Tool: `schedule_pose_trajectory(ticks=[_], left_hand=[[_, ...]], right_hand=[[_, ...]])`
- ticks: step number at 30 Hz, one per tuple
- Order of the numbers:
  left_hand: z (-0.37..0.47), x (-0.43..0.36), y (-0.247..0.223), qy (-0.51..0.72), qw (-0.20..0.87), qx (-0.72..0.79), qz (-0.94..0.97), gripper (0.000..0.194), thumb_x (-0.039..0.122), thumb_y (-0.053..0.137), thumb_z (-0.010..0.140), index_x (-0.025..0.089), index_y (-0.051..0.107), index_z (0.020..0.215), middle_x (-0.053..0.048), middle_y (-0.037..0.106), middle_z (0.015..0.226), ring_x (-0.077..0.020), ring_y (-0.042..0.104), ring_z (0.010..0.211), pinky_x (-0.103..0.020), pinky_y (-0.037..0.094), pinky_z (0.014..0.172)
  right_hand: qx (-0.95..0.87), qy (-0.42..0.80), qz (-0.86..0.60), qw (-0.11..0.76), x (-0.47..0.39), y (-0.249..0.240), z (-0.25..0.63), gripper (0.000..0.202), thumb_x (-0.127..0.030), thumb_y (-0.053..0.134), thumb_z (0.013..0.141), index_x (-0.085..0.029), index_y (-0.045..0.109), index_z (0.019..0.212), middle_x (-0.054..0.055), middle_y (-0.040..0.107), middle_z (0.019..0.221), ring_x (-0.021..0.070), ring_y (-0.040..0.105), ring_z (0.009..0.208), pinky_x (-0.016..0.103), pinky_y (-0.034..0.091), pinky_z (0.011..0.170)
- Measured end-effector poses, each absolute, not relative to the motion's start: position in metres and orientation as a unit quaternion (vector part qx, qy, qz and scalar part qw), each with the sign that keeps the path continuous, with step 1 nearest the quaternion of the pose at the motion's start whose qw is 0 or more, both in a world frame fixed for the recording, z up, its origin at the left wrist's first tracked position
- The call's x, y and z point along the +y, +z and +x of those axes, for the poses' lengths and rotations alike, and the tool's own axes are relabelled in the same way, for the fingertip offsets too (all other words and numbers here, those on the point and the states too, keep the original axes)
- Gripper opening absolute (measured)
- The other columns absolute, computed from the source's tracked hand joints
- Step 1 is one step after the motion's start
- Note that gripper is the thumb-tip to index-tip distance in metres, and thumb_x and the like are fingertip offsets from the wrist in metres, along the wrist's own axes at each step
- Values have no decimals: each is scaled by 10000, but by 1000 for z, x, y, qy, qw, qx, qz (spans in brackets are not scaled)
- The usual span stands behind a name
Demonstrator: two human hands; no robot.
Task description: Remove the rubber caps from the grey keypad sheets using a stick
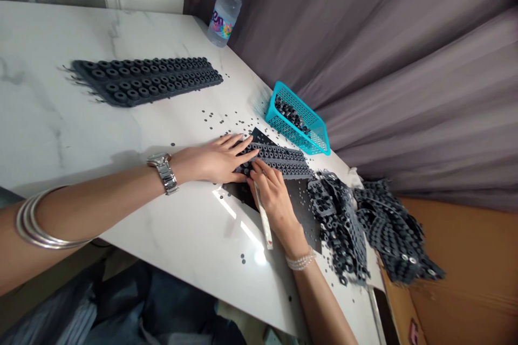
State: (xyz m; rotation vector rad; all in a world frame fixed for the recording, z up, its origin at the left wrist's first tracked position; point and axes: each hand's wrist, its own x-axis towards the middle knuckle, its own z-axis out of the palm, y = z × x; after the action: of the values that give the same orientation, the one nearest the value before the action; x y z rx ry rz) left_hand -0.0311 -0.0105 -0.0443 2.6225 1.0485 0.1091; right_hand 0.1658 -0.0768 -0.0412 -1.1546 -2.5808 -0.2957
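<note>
A black rubber sheet of moulded rings [283,159] lies on a flat dark mat [301,205] on the white marble table [190,232]. My left hand [214,160] presses flat on the sheet's left end, fingers spread. My right hand [275,197] grips a thin white stick tool [265,223] and its fingertips touch the sheet's near edge. The tool's working tip is hidden under my fingers.
A second black ring sheet [145,80] lies at the far left. A turquoise basket [299,124] holding black pieces stands behind the sheet. A heap of used black rubber webbing [372,226] lies to the right. A water bottle [225,8] stands far back. Small black discs [220,118] are scattered about.
</note>
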Motion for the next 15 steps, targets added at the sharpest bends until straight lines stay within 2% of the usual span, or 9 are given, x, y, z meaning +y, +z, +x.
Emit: schedule_pose_trajectory(ticks=[5,11,15], left_hand=[[-30,-13,-41,25,147,373,916,765,595,356,909,198,132,1525,-110,16,1612,-304,10,1477,-435,92,1198],[-28,-13,-37,16,154,383,911,754,532,421,909,217,122,1525,-95,6,1614,-313,3,1477,-443,83,1198],[-29,-13,-37,21,169,388,906,763,541,429,898,244,110,1525,-59,6,1622,-303,1,1480,-434,87,1199]], right_hand=[[-908,-110,-383,128,-70,-38,167,177,-150,399,981,-157,567,1034,188,623,1254,238,490,1304,414,478,963],[-795,-99,-536,266,-64,-46,186,200,-216,378,988,-174,557,1067,178,633,1216,237,549,1240,450,496,942],[-782,-106,-555,263,-75,-46,194,145,-232,466,961,-182,573,1045,152,660,1199,271,472,1324,483,450,971]])
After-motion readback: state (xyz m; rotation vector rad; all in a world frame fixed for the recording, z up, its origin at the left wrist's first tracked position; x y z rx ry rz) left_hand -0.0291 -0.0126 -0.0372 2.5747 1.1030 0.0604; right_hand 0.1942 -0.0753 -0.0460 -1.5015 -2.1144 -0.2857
